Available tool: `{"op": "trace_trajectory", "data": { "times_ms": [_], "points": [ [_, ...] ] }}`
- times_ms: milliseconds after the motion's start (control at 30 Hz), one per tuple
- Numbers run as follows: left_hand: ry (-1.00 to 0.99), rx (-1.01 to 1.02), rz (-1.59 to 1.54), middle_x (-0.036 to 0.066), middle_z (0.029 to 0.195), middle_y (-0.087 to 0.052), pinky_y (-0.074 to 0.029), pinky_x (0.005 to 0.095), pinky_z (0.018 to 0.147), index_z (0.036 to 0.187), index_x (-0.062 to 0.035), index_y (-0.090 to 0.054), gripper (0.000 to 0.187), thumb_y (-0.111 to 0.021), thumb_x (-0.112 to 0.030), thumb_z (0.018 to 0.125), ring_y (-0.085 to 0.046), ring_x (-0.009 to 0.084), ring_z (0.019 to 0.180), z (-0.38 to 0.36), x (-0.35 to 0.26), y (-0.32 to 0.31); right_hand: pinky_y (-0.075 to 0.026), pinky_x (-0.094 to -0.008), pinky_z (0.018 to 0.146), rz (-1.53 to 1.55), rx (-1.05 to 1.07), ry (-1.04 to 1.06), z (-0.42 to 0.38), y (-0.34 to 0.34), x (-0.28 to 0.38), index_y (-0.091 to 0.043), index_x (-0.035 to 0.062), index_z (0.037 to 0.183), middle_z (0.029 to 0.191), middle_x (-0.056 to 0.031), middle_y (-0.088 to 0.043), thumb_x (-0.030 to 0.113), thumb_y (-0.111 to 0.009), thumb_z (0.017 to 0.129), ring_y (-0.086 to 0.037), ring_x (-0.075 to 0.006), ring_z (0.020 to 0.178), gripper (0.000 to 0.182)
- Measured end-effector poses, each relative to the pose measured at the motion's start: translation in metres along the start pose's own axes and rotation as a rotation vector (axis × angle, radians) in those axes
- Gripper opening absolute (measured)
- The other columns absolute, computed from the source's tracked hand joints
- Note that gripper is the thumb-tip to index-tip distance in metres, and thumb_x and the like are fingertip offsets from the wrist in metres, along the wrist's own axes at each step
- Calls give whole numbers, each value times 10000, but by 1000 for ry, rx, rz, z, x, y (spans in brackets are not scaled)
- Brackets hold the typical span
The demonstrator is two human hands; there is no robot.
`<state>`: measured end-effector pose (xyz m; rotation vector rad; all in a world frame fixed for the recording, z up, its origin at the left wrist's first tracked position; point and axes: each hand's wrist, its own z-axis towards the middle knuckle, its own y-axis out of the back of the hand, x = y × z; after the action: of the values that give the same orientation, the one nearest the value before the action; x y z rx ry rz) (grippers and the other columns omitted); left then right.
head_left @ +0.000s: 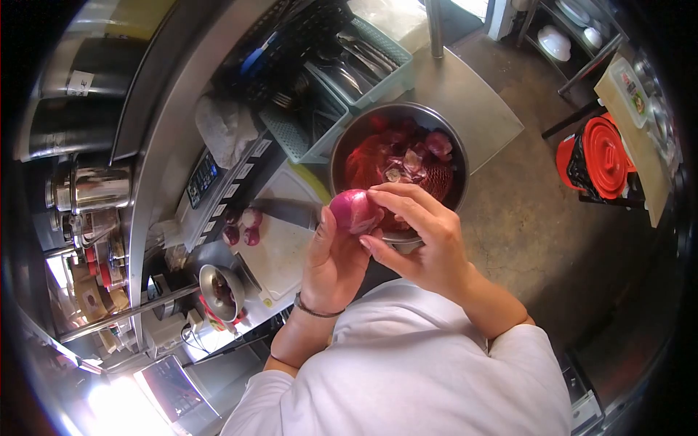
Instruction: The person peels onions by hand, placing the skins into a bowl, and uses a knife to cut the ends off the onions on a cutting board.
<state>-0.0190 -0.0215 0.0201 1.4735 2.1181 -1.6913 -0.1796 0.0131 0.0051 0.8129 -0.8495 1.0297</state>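
A red onion (352,211) with shiny purple skin is held up in front of me, at the near rim of a large steel bowl (342,174). My left hand (333,261) supports it from below and the left, thumb along its side. On its right, the fingertips and thumb of my right hand (429,231) pinch at the onion's surface. Inside the bowl lie red onion skins (407,161) and what look like whole onions (438,144). A knife (287,213) rests on the white cutting board (280,251), its handle end hidden by my left hand. Several small red onions (251,218) sit at the board's far left.
Green cutlery baskets (363,102) with spoons and forks stand behind the bowl. A smaller steel bowl (222,293) is at the lower left, near a scale-like device with a dark display (203,178). A red lidded bin (605,158) stands to the right over the floor (523,225).
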Motion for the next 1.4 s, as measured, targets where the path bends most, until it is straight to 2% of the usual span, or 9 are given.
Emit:
{"op": "trace_trajectory", "data": {
  "times_ms": [100, 267, 567, 667, 900, 967, 1100, 1333, 1400],
  "points": [
    [23, 23, 103, 91, 1217, -569, -439, 347, 969, 1258, -68, -496, 461, -537, -404, 946, -555, 199, 1104, -2, -1, -5, -552, -321, 753, -8, -44, 4, 1, -1, 1, -627, -19, 1072, 1048, -162, -642, 143, -761, 743, -672, -277, 862, 390],
    [-157, 33, 184, 95, 1202, -585, -460, 328, 950, 1260, -51, -493, 446, -645, -266, 900, -568, 188, 1106, -2, 7, -7, -563, -305, 730, 72, -71, -26, 1, 1, 1, -629, -22, 1048, 974, -170, -668, 105, -766, 726, -691, -259, 835, 373],
    [-334, 3, 503, 115, 1210, -577, -451, 360, 996, 1276, -21, -470, 521, -656, -309, 884, -574, 209, 1117, -7, 15, -14, -566, -275, 703, 61, 15, -168, 0, 10, -13, -635, -30, 1015, 872, -123, -691, 58, -732, 737, -699, -190, 726, 308],
    [-296, 23, 360, 110, 1202, -582, -461, 356, 979, 1267, -22, -479, 511, -666, -298, 879, -579, 212, 1108, -2, 12, -11, -570, -267, 721, 304, -43, -293, -4, 7, -11, -644, -38, 1002, 896, -123, -688, 50, -723, 739, -695, -175, 752, 288],
    [-302, 30, 385, 107, 1185, -588, -462, 349, 972, 1256, -25, -492, 530, -704, -290, 850, -577, 211, 1112, -5, 9, -7, -578, -280, 741, 319, -23, -226, 3, 8, 2, -642, -49, 1026, 937, -133, -673, 61, -737, 730, -685, -179, 796, 330],
    [-349, 53, 355, 179, 1244, -561, -464, 358, 985, 1201, -33, -543, 483, -768, -160, 793, -562, 235, 1143, -6, 10, -7, -581, -275, 717, 245, -21, -115, 5, 11, 3, -646, -48, 984, 909, -123, -675, 10, -723, 728, -683, -168, 769, 274],
    [-398, 158, 550, 246, 1322, -498, -452, 364, 989, 1173, -61, -573, 534, -825, -127, 707, -535, 273, 1187, -11, 12, -12, -572, -247, 671, 362, -44, -178, -1, 13, -9, -643, -42, 897, 853, -116, -671, -130, -646, 719, -683, -153, 726, 199],
    [-492, 248, 590, 242, 1351, -462, -439, 377, 1004, 1164, -82, -588, 559, -841, -76, 665, -503, 280, 1219, 0, -1, -7, -575, -271, 694, 387, -74, -113, 5, 19, 8, -669, -17, 987, 908, -124, -669, -11, -712, 734, -681, -168, 779, 257],
    [-652, 330, 866, 230, 1333, -472, -427, 375, 1018, 1151, -82, -594, 565, -846, -50, 646, -491, 279, 1233, 2, -4, -3, -577, -283, 714, 301, -4, -45, 6, 25, 10, -667, -13, 1027, 948, -133, -670, 28, -726, 738, -678, -172, 802, 298]
  ]
}}
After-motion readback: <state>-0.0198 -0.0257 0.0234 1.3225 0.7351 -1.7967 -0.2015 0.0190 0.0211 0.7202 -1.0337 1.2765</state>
